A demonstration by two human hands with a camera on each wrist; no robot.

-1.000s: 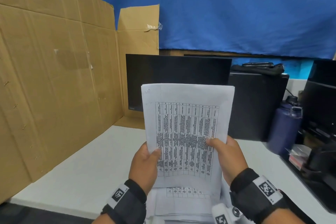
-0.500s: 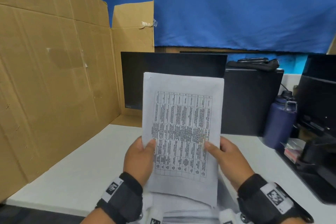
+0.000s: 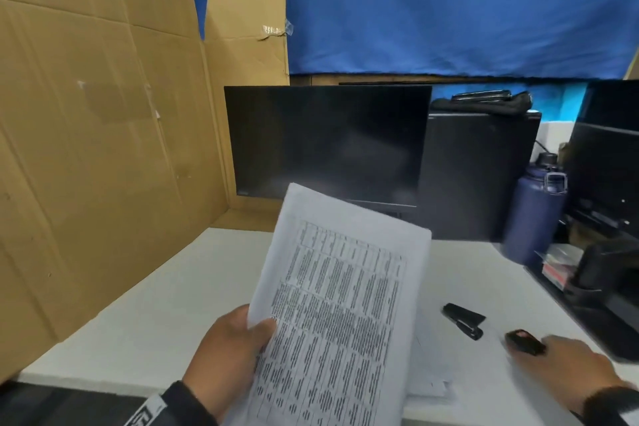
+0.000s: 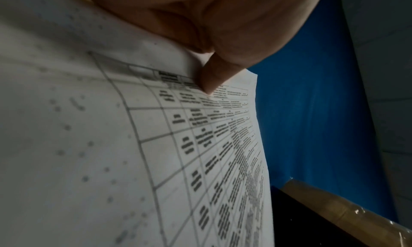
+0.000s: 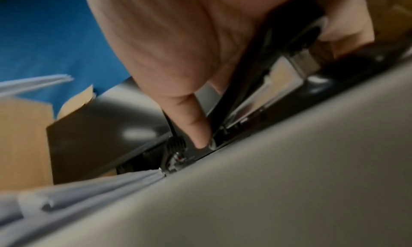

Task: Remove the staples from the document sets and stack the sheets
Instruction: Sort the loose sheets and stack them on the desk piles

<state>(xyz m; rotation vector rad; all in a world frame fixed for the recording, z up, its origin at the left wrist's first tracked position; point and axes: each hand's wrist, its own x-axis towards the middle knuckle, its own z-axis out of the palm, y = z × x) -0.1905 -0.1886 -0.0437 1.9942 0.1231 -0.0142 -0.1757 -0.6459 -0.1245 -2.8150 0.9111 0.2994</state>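
Note:
My left hand (image 3: 238, 342) grips a stapled document set (image 3: 339, 315), printed with a table, by its left edge and holds it above the table, tilted to the right. In the left wrist view my thumb (image 4: 211, 78) presses on the printed sheet (image 4: 200, 145). My right hand (image 3: 560, 360) is low on the white table (image 3: 145, 322) at the right. Its fingers reach a small black and red staple remover (image 3: 524, 342). The right wrist view shows the fingers (image 5: 189, 124) pinching the black and chrome staple remover (image 5: 256, 95). More sheets (image 3: 428, 387) lie on the table under the held set.
A black stapler (image 3: 463, 320) lies just left of the staple remover. A cardboard wall (image 3: 103, 166) stands along the left. A dark monitor (image 3: 328, 142), a black case (image 3: 477, 176) and a blue bottle (image 3: 536, 211) stand behind. A black tray (image 3: 587, 301) sits at the right edge.
My right hand let go of the document set and dropped right to the staple remover on the table. The set, now in the left hand only, has tilted right and lowered.

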